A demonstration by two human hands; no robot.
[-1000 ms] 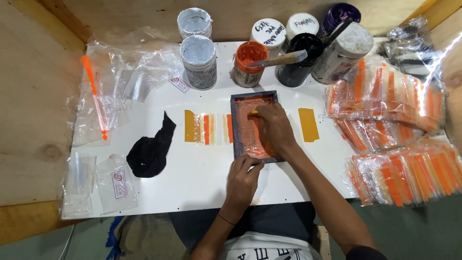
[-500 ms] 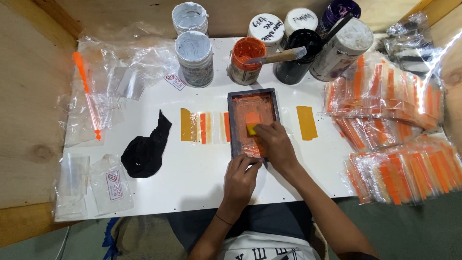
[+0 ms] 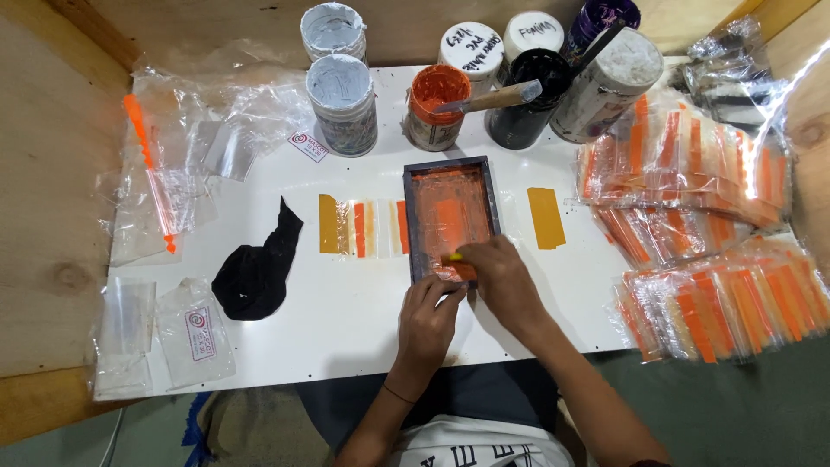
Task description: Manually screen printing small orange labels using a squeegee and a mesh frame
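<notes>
Left hand [image 3: 430, 313] fingers pressed on near edge of dark rectangular orange-inked screen frame [image 3: 451, 216], mid white table [image 3: 346, 320]; right hand [image 3: 501, 281] closed on small yellow squeegee [image 3: 456, 258].

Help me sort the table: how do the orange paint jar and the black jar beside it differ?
The orange paint jar shows bright orange paint; the black jar looks black inside and out. The wooden-handled tool lies across both rims, its tip over the orange jar, its handle over the black jar. Both stand upright, lidless.
</notes>
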